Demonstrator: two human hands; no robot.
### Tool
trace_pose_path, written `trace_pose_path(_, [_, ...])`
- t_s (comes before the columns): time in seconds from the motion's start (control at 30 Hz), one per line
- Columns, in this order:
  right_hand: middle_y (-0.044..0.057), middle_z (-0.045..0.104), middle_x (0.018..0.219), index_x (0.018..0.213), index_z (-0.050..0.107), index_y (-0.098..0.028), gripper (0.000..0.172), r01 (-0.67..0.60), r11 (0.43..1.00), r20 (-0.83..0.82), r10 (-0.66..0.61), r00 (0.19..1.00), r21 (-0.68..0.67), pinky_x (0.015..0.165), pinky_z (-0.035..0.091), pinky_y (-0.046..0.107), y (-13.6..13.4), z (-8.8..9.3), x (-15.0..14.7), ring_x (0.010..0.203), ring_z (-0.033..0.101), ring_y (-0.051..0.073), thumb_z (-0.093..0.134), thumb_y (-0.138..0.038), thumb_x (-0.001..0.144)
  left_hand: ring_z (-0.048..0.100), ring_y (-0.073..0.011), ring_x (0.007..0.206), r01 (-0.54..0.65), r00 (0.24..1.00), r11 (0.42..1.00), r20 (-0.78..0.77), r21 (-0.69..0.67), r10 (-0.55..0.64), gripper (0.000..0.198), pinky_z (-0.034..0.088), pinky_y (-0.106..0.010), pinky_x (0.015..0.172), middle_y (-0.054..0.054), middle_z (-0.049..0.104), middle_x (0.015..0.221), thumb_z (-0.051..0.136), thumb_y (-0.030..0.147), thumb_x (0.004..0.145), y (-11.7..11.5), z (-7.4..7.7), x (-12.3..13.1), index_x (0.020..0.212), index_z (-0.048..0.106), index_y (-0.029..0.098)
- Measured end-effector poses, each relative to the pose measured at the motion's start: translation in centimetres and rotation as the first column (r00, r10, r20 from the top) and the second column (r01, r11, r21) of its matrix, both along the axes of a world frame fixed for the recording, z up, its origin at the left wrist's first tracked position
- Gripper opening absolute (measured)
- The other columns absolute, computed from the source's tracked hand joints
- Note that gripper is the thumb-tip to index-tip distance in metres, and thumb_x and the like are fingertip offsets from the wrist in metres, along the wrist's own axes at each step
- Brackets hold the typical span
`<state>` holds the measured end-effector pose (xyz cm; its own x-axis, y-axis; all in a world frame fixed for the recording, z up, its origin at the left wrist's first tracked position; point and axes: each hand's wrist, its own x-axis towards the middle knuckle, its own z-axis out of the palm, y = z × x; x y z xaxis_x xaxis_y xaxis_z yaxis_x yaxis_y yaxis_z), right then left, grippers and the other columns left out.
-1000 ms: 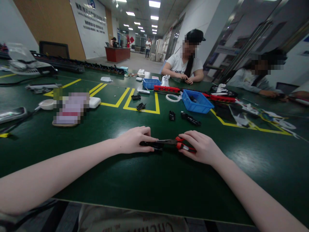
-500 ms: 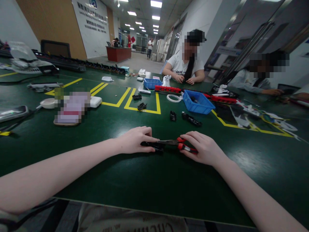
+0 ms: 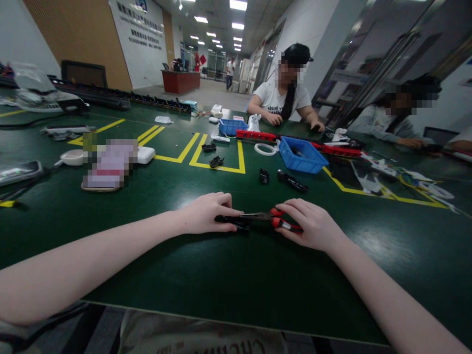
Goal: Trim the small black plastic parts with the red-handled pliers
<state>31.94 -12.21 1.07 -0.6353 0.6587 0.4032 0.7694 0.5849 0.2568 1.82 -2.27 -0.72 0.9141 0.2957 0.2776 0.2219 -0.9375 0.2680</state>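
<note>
My left hand (image 3: 204,214) rests on the green table (image 3: 236,275), fingers pressed onto a small black part (image 3: 236,222). My right hand (image 3: 313,226) grips the red handles of a pair of pliers (image 3: 271,220). The pliers' dark jaws point left and meet the black part between my two hands. Both forearms lie across the table's near edge.
Loose black parts (image 3: 291,181) and a blue bin (image 3: 302,155) lie beyond my hands, with a second blue bin (image 3: 230,127) further back. Yellow tape lines (image 3: 217,167) mark the table. A phone (image 3: 18,172) lies at left. Two people sit across the table at right.
My hands and the pliers stay where they were. The person across the table has shifted one arm outward to the right.
</note>
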Motion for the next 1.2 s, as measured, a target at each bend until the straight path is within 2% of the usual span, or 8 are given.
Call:
trace_pose_path(0.67, [0.014,0.066,0.101,0.114,0.061,-0.014,0.038,0.028,0.999,-0.030,-0.029,0.999,-0.033,0.073,0.056,0.038,-0.14,0.11,-0.29,0.086,0.064,0.024,0.060,-0.039,0.086,0.055,-0.0178,0.085,-0.006,1.000,1.000,-0.003,0.003,0.006,0.040,0.042,-0.028,0.071,-0.005,0.056,0.097,0.062,0.040,0.090,-0.13,0.16,-0.06,0.128,0.062,0.027])
trace_pose_path(1.2, [0.013,0.066,0.101,0.114,0.060,-0.014,0.038,0.008,1.000,-0.005,-0.008,1.000,0.002,0.073,0.055,0.036,-0.01,0.16,0.10,0.086,0.064,0.023,0.061,-0.039,0.086,0.055,-0.0181,0.084,0.010,1.000,0.999,0.019,0.034,-0.011,0.039,0.043,-0.028,0.070,-0.006,0.056,0.098,0.061,0.041,0.091,-0.03,0.03,-0.02,0.126,0.064,0.025])
